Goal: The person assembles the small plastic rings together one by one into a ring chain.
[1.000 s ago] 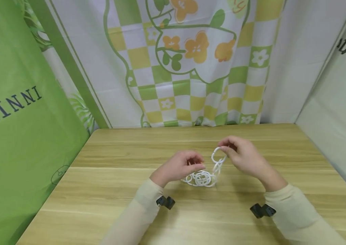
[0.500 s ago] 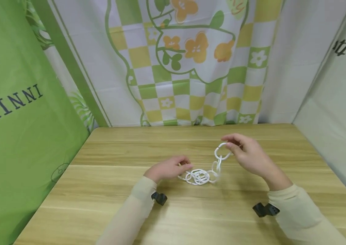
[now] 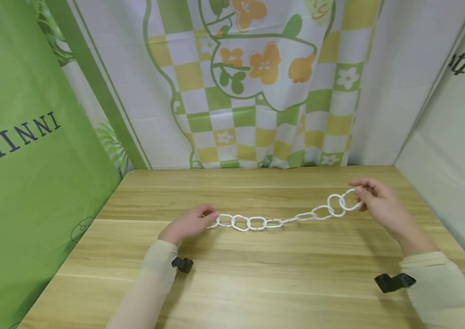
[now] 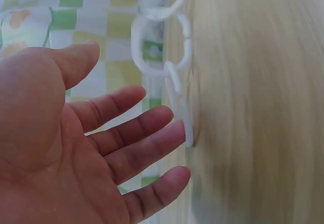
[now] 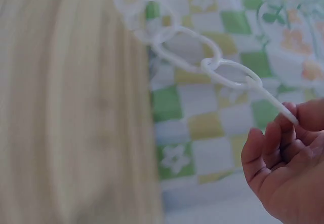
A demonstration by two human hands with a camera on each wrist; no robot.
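A chain of white plastic links [image 3: 290, 221] stretches between the two hands in the head view. Its right end is raised off the table, the end link pinched between thumb and fingers of my right hand [image 3: 384, 208]. That grip shows in the right wrist view too, where the end link [image 5: 276, 104] slants down to the fingertips. At the chain's left end is my left hand [image 3: 189, 224]. Its thumb stands apart from loosely spread fingers in the left wrist view, and the last visible link [image 4: 188, 127] lies against or just behind the fingertips.
The chain is above a light wood-grain table [image 3: 281, 278]. A checked floral curtain [image 3: 253, 119] hangs along the back edge. Green fabric [image 3: 22, 192] borders the left side, and a white cloth with dark characters [image 3: 458, 128] the right.
The heaped chain has been drawn out into a line. My right hand has moved right with its end link, while my left hand has moved left.
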